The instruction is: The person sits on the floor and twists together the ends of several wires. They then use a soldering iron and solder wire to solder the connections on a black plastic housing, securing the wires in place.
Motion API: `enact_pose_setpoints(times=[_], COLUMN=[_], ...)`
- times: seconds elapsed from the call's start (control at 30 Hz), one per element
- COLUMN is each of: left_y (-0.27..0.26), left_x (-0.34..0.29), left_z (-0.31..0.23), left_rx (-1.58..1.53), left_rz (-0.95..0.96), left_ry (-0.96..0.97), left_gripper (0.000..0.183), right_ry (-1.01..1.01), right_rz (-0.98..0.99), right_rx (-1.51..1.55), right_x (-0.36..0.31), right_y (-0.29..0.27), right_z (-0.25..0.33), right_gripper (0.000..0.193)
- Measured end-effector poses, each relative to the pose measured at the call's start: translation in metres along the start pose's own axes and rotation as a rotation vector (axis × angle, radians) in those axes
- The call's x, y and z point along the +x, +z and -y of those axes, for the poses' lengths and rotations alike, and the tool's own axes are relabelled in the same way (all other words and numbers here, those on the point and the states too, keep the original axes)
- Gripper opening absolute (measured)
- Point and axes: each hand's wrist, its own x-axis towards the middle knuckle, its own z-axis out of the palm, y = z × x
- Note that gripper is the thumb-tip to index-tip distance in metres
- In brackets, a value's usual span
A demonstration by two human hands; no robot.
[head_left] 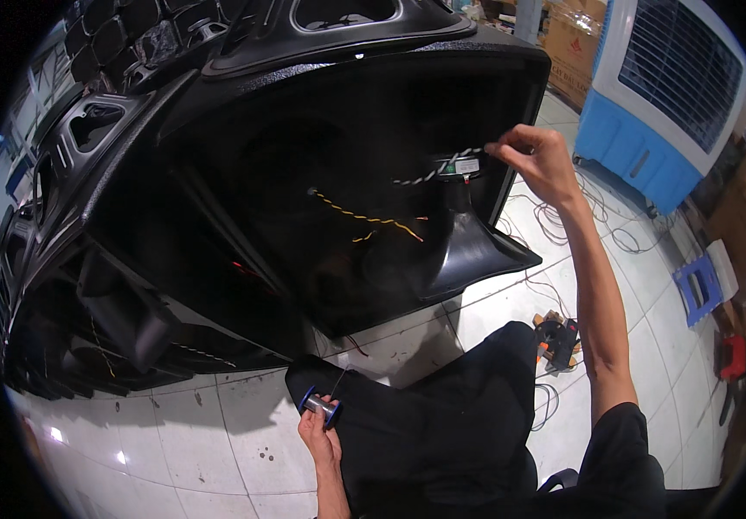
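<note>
My right hand (539,160) reaches up to the cabinet's right side and pinches the end of a twisted black-and-white wire (442,168). That wire runs left across the dark inside of a big black speaker cabinet (295,277). Low down by my knee, my left hand (321,437) is closed around a small spool of solder wire (319,406) with blue rims; a thin strand rises from it. A twisted yellow-and-black wire (351,214) hangs from a hole in the cabinet, its split ends bare. Behind the black-and-white wire sits a labelled component (459,168) above a flared black port tube (477,251).
More black cabinets (122,320) stand in a row at the left. A blue and white air cooler (663,104) is at the far right, near a cardboard box (574,48). On the tiled floor lie a black and orange tool (556,340), loose cables (555,225) and a blue plastic stool (699,288).
</note>
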Motion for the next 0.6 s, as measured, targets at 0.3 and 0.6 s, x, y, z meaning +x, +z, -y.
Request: enact_pose_setpoints(times=[0.3, 0.6], left_y=[0.001, 0.001], left_x=[0.003, 0.001], left_z=[0.000, 0.000], left_rx=[-0.020, -0.007], left_rz=[-0.031, 0.001], left_ry=[0.008, 0.007], left_gripper=[0.032, 0.033], right_ry=[-0.205, 0.353], right_rz=[-0.183, 0.264], right_rx=[-0.293, 0.103], right_x=[0.031, 0.112], right_y=[0.035, 0.074], right_z=[0.016, 0.013], right_gripper=[0.012, 0.016])
